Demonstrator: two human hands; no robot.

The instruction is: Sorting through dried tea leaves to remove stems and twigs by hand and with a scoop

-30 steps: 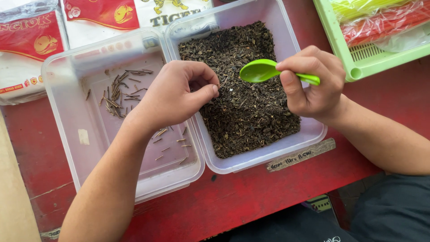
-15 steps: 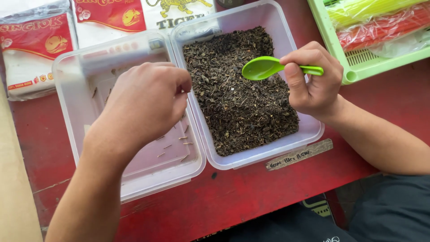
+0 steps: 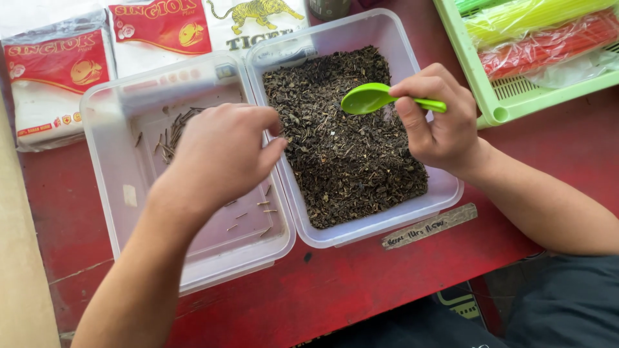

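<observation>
Covering most of the clear plastic tub of dark stems, the left hand curls, seemingly pinching something hidden. The right hand clamps the green plastic spoon, hiding its handle, above the clear tub of dark loose leaves.

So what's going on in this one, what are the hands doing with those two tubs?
A person sits at a red table with two clear plastic tubs side by side. The right hand holds a green spoon over the right tub, which is filled with dark dried leaf bits. The left hand, fingers bunched, is over the left tub, which holds only a few thin stalks.
</observation>
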